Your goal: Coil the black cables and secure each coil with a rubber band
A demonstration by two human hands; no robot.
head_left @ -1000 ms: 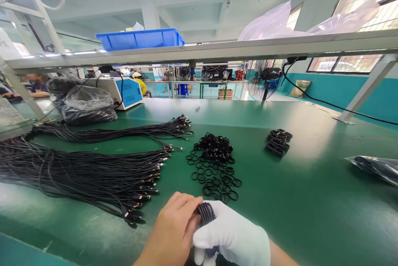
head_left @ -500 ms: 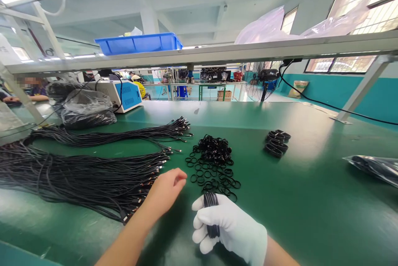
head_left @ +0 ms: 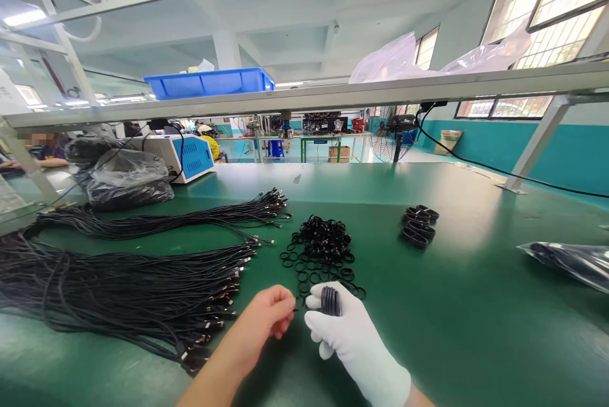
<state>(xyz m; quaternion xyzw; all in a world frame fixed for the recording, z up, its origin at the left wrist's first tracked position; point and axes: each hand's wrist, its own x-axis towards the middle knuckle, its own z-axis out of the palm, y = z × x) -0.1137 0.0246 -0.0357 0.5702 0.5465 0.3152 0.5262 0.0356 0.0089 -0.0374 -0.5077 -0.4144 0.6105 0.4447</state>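
Note:
My right hand point(head_left: 349, 337), in a white glove, grips a small coiled black cable point(head_left: 330, 301) upright above the green table point(head_left: 476, 305). Just left of it is my bare left hand point(head_left: 269, 315), its fingertips pinched together at the near edge of a scatter of black rubber rings point(head_left: 323, 245). Whether a ring is between those fingers is unclear. A large bundle of straight black cables point(head_left: 133, 290) lies to the left, connector ends pointing toward my hands.
A second cable bundle point(head_left: 166, 222) lies farther back. Several finished coils point(head_left: 419, 226) sit at mid-right, a plastic bag point(head_left: 571, 261) at far right. Bagged black goods point(head_left: 124, 179), a white-and-blue machine point(head_left: 188, 156), an overhead shelf rail point(head_left: 333, 95) with a blue bin point(head_left: 209, 82), a person point(head_left: 45, 147) at far left.
My left hand let go of the coil, reached out toward the cable ends and rings, then drew back with fingers pinched. My right hand lifted the coil forward toward the rings.

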